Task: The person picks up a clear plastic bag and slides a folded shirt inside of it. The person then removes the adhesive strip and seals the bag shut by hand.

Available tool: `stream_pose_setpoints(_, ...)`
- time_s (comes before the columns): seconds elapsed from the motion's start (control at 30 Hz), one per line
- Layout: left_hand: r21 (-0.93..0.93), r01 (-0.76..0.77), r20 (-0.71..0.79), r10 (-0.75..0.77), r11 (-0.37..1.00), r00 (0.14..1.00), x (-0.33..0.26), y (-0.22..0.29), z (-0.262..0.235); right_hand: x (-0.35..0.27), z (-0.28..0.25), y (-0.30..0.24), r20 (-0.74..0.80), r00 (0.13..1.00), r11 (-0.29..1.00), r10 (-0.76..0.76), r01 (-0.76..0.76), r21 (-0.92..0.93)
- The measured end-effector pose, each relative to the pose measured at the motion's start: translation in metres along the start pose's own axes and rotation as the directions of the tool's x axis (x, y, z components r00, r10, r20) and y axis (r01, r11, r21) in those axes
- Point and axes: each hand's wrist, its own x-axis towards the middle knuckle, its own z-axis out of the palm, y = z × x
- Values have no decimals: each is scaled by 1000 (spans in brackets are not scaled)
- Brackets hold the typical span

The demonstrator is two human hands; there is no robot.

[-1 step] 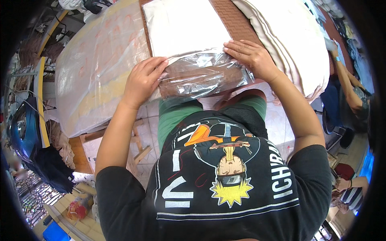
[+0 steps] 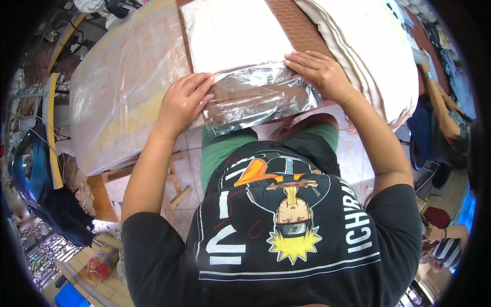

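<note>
A folded white cloth (image 2: 235, 33) lies on the brown table in front of me, in a clear plastic bag (image 2: 261, 97) whose loose end hangs toward my body. My left hand (image 2: 186, 102) has its fingers and thumb closed on the bag at the cloth's near left corner. At the near right corner, my right hand (image 2: 322, 74) grips the bag, fingertips on the cloth's edge and its thumb hidden beneath. Between the two hands the film is crinkled and shiny, with brown showing through.
Left of the cloth lies a large plastic-covered pile (image 2: 128, 87). A thick stack of folded cream fabric (image 2: 373, 56) stands at the right, past a strip of brown patterned tabletop (image 2: 294, 18). Another person's arm (image 2: 442, 102) is at the far right.
The loose end of the plastic bag has shifted slightly and its creases catch the light differently. Both hands stay in nearly the same place.
</note>
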Motion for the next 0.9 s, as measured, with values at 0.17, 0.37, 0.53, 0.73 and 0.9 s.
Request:
stream_pose_setpoints(0.17, 37, -31, -1, 32, 999, 1000, 4, 1, 2, -5, 3, 5, -20, 1000, 1000, -15, 15, -1)
stream_pose_setpoints(0.37, -370, 358, 93, -349, 857, 932, -2, 7, -4, -8, -8, -2, 84, 967, 921, 239, -254, 297)
stream_pose_setpoints(0.53, -572, 630, 188, -664, 525, 723, 2, 4, 11, 10, 4, -7, 245, 707, 453, 663, -640, 621)
stream_pose_setpoints(0.73, -551, 717, 276, -717, 428, 640, 16, 4, 8, 19, 12, -8, 234, 613, 418, 755, -724, 548)
stream_pose_setpoints(0.9, -544, 736, 269, -748, 401, 607, 15, -5, 14, 24, 14, -10, 251, 517, 360, 819, -802, 477)
